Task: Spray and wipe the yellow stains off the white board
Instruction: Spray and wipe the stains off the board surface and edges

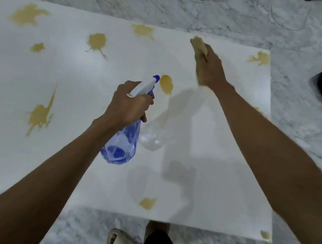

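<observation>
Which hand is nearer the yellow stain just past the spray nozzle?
Left. The left hand grips the spray bottle just short of that stain; the right hand holds a cloth farther up the board.

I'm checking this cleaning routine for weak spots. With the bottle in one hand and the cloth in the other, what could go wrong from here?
1. The yellow-stained cloth in the right hand looks soiled, so it may smear colour back onto the white board.
2. The left hand aims the translucent blue spray bottle toward the wiping arm, so spray might hit it.
3. The yellow stain near the front edge lies beneath the arms and may be missed.
</observation>
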Tool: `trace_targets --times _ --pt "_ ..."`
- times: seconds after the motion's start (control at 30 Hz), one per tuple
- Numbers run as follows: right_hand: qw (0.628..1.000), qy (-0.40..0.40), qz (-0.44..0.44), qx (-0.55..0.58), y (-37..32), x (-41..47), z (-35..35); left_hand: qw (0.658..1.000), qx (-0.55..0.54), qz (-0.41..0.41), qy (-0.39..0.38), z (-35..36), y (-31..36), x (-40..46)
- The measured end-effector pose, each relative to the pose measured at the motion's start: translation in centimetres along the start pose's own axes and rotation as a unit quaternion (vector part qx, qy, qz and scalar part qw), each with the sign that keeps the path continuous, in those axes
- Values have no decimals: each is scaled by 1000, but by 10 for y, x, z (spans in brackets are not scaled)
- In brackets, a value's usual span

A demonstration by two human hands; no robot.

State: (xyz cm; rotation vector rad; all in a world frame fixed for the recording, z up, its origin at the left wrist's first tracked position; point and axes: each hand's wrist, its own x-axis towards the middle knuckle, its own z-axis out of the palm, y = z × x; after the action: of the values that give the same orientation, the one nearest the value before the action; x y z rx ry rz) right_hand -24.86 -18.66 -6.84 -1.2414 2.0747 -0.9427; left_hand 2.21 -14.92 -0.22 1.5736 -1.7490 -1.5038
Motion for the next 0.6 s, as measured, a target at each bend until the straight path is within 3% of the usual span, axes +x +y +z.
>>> trace_targets --times 0.07,0.13,0.2,0.4,0.6 --pt "986 -46 -43 -158 6 69 25 1000 3 21 9 0 3 23" --pt "933 -113 -20 -341 19 113 56 999 -3 33 5 5 0 37" --pt "890 -158 17 -427 36 127 84 999 -15 32 6 5 -5 46" --pt "900 -153 -3 -408 58 80 107 1000 -14 16 7 -5 -29 39" --pt "906 -172 -32 -386 67 -67 134 1000 3 -11 4 -23 -48 -23"
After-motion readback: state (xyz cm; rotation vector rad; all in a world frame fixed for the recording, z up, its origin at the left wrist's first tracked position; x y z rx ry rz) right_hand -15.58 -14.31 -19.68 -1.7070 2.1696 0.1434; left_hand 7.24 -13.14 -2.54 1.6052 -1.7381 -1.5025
